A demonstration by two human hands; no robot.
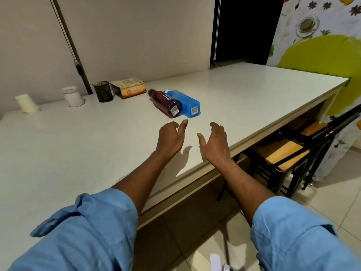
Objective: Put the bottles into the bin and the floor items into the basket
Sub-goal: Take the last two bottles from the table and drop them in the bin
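Note:
Two bottles lie on their sides, touching, on the white table [78,143]: a dark red bottle [166,102] on the left and a blue bottle [185,102] on the right. My left hand [172,137] hovers just short of the red bottle, fingers loosely curled and holding nothing. My right hand [214,141] is beside it near the table's front edge, also open and empty. A scrap of white paper [215,260] lies on the tiled floor at the bottom. No bin or basket is in view.
Along the wall stand stacked paper cups [27,103], a white jar [72,96], a dark mesh holder [103,91] and a tissue box [130,89]. Wooden-seat chairs [281,153] are tucked under the table's right side.

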